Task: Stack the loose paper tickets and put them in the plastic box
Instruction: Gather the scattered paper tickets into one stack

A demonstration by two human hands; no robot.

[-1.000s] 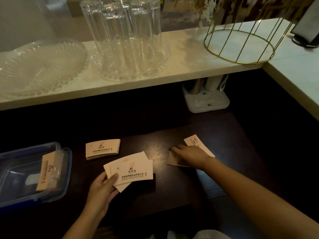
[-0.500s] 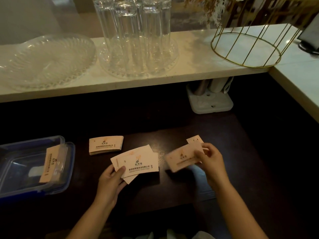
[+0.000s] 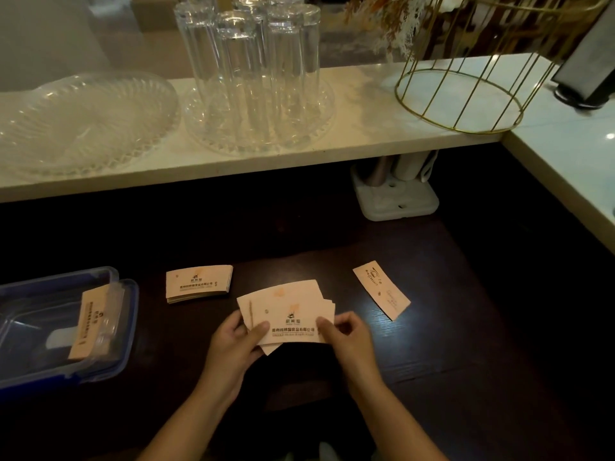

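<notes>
Hands: left hand point(image 3: 233, 344) and right hand point(image 3: 346, 334) are pinched onto the fanned tickets point(image 3: 286, 311), frame centre.
Handling: light, floppy, slippery paper; best gripped by the edges.

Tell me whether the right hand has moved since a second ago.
Yes. The right hand left the lone ticket lying on the table and moved left to the fanned tickets.

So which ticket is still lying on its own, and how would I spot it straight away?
Start at the gold wire basket on the pale counter and drop down to the dark table below it. There, right of both hands, lies the single ticket, flat and angled. Unlike the fanned tickets held in the hands and the neat stack further left, it is one loose slip that nothing touches.
</notes>
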